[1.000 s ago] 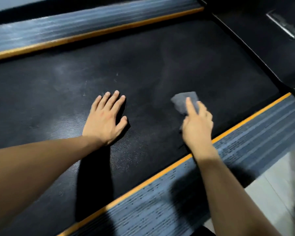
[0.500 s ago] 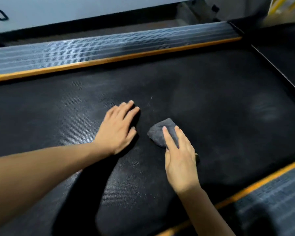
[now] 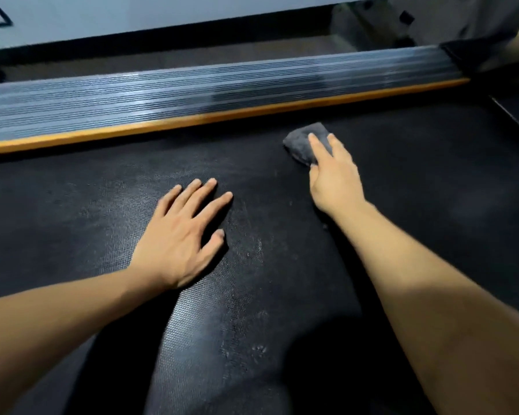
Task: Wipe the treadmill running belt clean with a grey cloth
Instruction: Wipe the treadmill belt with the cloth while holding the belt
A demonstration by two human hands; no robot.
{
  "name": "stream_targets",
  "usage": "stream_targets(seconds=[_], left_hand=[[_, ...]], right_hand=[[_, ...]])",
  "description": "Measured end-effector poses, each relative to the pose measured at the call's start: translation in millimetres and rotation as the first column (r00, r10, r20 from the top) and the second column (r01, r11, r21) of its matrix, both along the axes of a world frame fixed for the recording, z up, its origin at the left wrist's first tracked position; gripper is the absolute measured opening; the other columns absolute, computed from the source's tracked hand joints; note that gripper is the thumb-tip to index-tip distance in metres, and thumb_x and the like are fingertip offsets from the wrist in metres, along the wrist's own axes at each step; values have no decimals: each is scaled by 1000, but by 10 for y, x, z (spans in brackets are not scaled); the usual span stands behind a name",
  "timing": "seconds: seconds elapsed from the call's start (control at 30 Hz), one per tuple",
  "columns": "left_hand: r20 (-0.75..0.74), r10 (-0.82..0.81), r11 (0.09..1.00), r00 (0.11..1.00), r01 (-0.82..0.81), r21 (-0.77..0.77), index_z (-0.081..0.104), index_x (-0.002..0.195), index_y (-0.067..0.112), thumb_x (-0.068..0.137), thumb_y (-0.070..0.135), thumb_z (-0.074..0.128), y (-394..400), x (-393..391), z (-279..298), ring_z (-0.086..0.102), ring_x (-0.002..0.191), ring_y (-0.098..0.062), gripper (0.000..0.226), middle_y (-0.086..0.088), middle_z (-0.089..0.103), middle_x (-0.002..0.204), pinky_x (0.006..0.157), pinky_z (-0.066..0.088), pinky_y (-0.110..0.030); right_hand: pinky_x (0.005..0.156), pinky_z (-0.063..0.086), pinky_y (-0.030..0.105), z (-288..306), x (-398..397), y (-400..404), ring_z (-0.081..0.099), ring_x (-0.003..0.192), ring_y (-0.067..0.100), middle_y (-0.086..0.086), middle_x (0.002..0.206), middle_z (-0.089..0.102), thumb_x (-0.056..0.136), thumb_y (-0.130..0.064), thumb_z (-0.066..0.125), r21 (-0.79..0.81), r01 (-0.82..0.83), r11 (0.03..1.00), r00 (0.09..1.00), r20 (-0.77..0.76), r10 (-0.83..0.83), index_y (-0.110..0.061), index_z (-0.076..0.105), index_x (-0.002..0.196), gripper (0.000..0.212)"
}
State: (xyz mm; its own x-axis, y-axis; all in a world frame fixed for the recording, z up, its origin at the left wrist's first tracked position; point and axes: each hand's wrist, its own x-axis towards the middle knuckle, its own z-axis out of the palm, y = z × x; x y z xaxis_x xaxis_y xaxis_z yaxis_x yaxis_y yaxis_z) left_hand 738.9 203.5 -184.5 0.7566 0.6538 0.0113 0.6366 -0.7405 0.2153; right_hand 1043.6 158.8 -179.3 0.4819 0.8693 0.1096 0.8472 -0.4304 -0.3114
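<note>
A pale wall [image 3: 162, 16] and a strip of dark floor lie beyond the treadmill, whose black textured running belt [image 3: 87, 205] fills most of the view. Along its far edge runs a ribbed grey side rail [image 3: 192, 88] trimmed with an orange strip [image 3: 222, 116]. Pale dusty smears and specks show on the belt between and below the arms. The left hand [image 3: 180, 235] lies flat on the belt, fingers straight and spread, as a brace. The right hand [image 3: 333, 172] presses straight fingers down on the grey cloth [image 3: 300, 142], a small bunched wad near the orange strip at the far edge. To wipe well, I judge the cloth should be kept flat under the fingers with steady pressure and drawn in overlapping passes through the smeared patch near the left hand. No containers are in view.
</note>
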Motion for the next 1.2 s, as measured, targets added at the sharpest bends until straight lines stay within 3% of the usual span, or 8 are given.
stream_targets(seconds=[0.13, 0.37, 0.5, 0.6, 0.73, 0.87, 1.1, 1.2], left_hand=[[-14, -1, 1000, 1000, 1, 12, 27, 159, 37, 98, 53, 31, 23, 6, -37, 12, 158, -20, 63, -1, 21, 170, 127, 11, -47], [-5, -14, 1000, 1000, 14, -3, 29, 158, 36, 98, 52, 31, 24, 2, -12, 14, 158, -20, 62, -1, 24, 168, 127, 12, -48], [7, -2, 1000, 1000, 2, -3, 26, 159, 39, 99, 52, 32, 17, 6, -20, 10, 158, -17, 61, 3, 21, 169, 127, 11, -47], [4, 8, 1000, 1000, -8, 4, 25, 159, 38, 100, 50, 30, 2, 12, -36, 10, 158, -17, 61, 3, 20, 170, 127, 11, -47], [-1, 4, 1000, 1000, -4, 4, 28, 158, 35, 100, 45, 29, 1, 21, -8, 14, 157, -18, 59, 2, 23, 169, 127, 12, -46], [21, 2, 1000, 1000, -1, -18, 35, 155, 29, 97, 41, 31, 4, 13, 11, 17, 157, -19, 59, 0, 27, 167, 127, 12, -45], [101, 42, 999, 994, -39, -28, 42, 148, 18, 94, 37, 35, -3, 26, -8, 25, 153, -26, 57, -9, 34, 161, 127, 13, -45], [99, 41, 999, 994, -38, -27, 41, 149, 13, 95, 36, 35, 1, 17, -10, 27, 152, -27, 59, -10, 35, 161, 127, 15, -45]], right_hand=[[117, 25, 39, -19, -26, 321, 27, 144, 32, 12, 160, 25, 97, -18, 46, 19, 122, 992, 991, -53, -121, -23, 38, 149, 53], [114, 33, 42, 17, -1027, 561, 36, 140, 33, 15, 156, 34, 89, -12, 57, 53, -394, 918, 917, -42, 396, -23, 44, 146, 60], [115, 32, 41, -98, -169, 372, 38, 139, 36, 20, 153, 37, 88, -9, 50, 93, -91, 992, 994, 74, 84, -18, 45, 144, 58], [118, 25, 43, -67, 124, 228, 25, 145, 34, 16, 160, 23, 95, -11, 45, 53, 195, 979, 981, -14, -195, -19, 35, 151, 57], [109, 37, 44, -73, -619, 276, 46, 131, 43, 27, 145, 45, 81, -9, 49, 178, -35, 983, 999, 20, 32, -10, 54, 137, 56], [111, 36, 44, -94, -925, 129, 41, 138, 36, 17, 153, 39, 85, -5, 57, 112, -292, 950, 956, 18, 292, -19, 47, 144, 61], [117, 26, 43, -44, -6, -287, 29, 144, 36, 19, 158, 27, 95, -11, 47, 73, 163, 984, 986, 8, -164, -15, 40, 148, 54], [108, 40, 47, -78, -706, -196, 50, 127, 44, 30, 141, 48, 79, -9, 44, 186, -16, 983, 1000, 26, 12, -7, 58, 134, 57]])
